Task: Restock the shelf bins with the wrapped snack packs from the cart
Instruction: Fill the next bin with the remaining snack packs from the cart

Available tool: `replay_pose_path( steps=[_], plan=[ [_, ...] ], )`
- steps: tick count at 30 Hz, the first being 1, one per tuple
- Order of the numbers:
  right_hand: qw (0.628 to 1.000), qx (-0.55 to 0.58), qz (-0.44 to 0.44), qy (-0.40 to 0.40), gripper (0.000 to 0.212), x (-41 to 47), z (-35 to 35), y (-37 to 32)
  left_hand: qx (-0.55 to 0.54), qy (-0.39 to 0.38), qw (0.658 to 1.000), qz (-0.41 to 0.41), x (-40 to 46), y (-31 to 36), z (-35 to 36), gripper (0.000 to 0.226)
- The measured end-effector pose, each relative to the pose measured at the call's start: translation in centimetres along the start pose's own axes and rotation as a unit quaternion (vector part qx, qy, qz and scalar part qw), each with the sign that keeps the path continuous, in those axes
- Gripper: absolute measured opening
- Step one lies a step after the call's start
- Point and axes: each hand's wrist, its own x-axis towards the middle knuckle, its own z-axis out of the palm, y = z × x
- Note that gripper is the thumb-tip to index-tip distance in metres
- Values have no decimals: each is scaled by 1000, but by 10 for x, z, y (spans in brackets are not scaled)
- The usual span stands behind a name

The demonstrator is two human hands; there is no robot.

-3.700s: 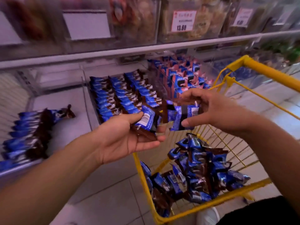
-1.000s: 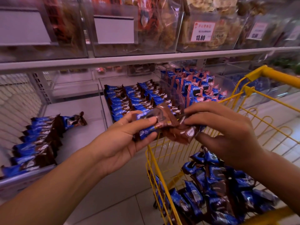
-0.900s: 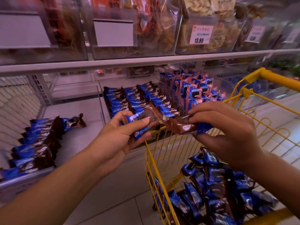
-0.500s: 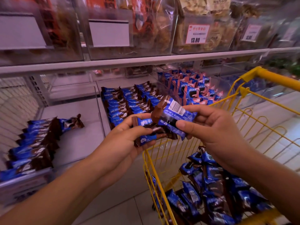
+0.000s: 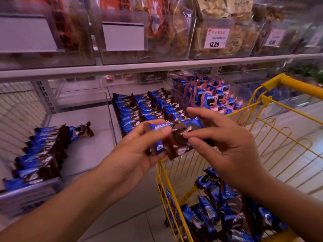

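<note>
— Two hands meet at the centre of the frame over a small stack of snack packs (image 5: 174,137), blue and brown wrappers. Who has hold of it?

— Both. The left hand (image 5: 138,151) has its thumb across the top and its fingers curled underneath, gripping the stack's left end. The right hand (image 5: 225,145) pinches the right end, thumb and fingertips closed on a brown wrapper; its index finger is stretched out above.

— Where is the stack relative to the cart?

— Above the near left corner of the yellow wire cart (image 5: 272,119), which fills the lower right of the frame. A loose heap of cart packs (image 5: 218,206) of the same kind lies in its bottom.

— And the shelf?

— Just behind the hands, at mid-frame, a clear middle bin (image 5: 111,117) holds rows of the same blue packs (image 5: 139,112) standing on edge, several rows side by side. Right of it, another bin holds blue and pink packs (image 5: 209,96). At the left of the frame a wider bin (image 5: 83,154) holds one overlapping row of packs (image 5: 42,154) running toward the lower left corner, with one more lying flat at its far end.

— Above that?

— An upper shelf (image 5: 157,65) crosses the frame, carrying clear boxes of bagged snacks. One carries a price tag (image 5: 216,38) reading 13.80; two boxes to its left carry blank white cards.
</note>
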Motion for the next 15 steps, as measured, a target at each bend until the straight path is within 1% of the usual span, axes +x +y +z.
replay_pose_path(
  steps=[1, 2, 4, 5, 6, 9, 11, 13, 15],
  plan=[
    [999, 39, 16, 8, 28, 0, 4, -2, 35, -7, 999, 12, -1, -3, -1, 58],
    [993, 105, 45, 8, 38, -1, 9, -4, 65, -11, 998, 25, -2, -5, -1, 61],
    [961, 252, 114, 13, 58, -1, 14, -10, 116, 0, 992, 58, -5, -7, -3, 62],
    [949, 284, 137, 26, 65, -1, 15, -10, 129, 4, 989, 72, -5, -8, -4, 60],
    [945, 284, 156, 39, 68, 0, 16, -10, 135, 6, 988, 80, -6, -7, -5, 58],
    [932, 290, 211, 53, 68, 4, 11, -6, 155, 7, 984, 86, -7, -5, -8, 63],
    [923, 310, 224, 41, 64, 6, 6, -1, 158, 11, 984, 84, -7, -5, -9, 70],
    [922, 322, 214, 11, 54, 9, -1, 3, 162, 12, 984, 77, -7, -4, -11, 73],
    [933, 300, 193, -45, 45, 14, -9, 5, 178, 7, 982, 68, -8, -2, -12, 71]
  ],
)
